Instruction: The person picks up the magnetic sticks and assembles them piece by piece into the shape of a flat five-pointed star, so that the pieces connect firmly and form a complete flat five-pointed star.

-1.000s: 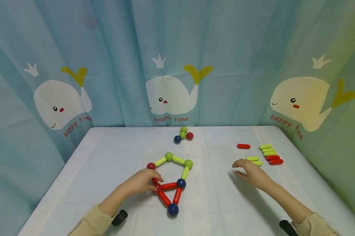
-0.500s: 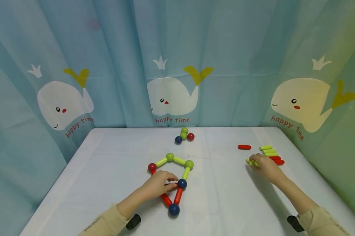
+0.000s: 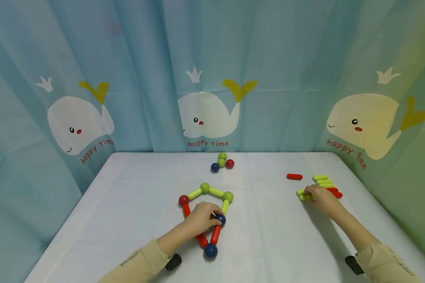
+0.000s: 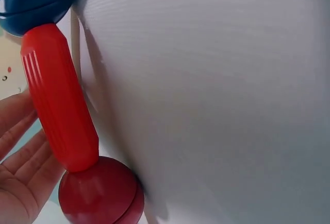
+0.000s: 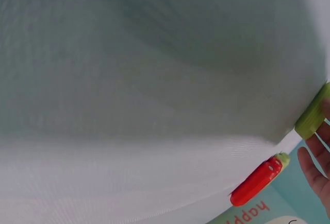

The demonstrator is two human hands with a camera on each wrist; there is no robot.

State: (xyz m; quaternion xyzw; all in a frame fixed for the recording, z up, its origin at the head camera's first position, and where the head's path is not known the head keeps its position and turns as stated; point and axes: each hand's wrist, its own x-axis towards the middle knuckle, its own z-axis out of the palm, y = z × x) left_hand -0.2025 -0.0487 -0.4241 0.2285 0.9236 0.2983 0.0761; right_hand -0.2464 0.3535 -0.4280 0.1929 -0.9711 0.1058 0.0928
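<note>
In the head view my left hand (image 3: 200, 218) reaches over a joined figure of rods and balls, thumb and fingers pinching a blue ball (image 3: 220, 220) at its right corner. A second blue ball (image 3: 210, 250) forms the front tip, and a red ball (image 3: 184, 200) the left corner. The left wrist view shows a red rod (image 4: 62, 100) between a blue and a dark red ball (image 4: 103, 193), with fingers (image 4: 31, 154) behind. My right hand (image 3: 323, 200) pinches a yellow-green rod (image 3: 303, 197) at the right; in the right wrist view fingertips meet that rod (image 5: 312, 113).
Behind the figure sit loose balls: two green (image 3: 221, 162), one red (image 3: 229, 164), one blue (image 3: 215, 167). A lone red rod (image 3: 294, 177) lies left of several yellow-green rods (image 3: 320, 177) and red rods (image 3: 336, 192). A whale-print curtain (image 3: 209, 118) hangs behind the white table (image 3: 145, 173).
My left hand has slid right along the figure from its left red ball to the blue ball. My right hand has moved right to the yellow-green rods and taken hold of one.
</note>
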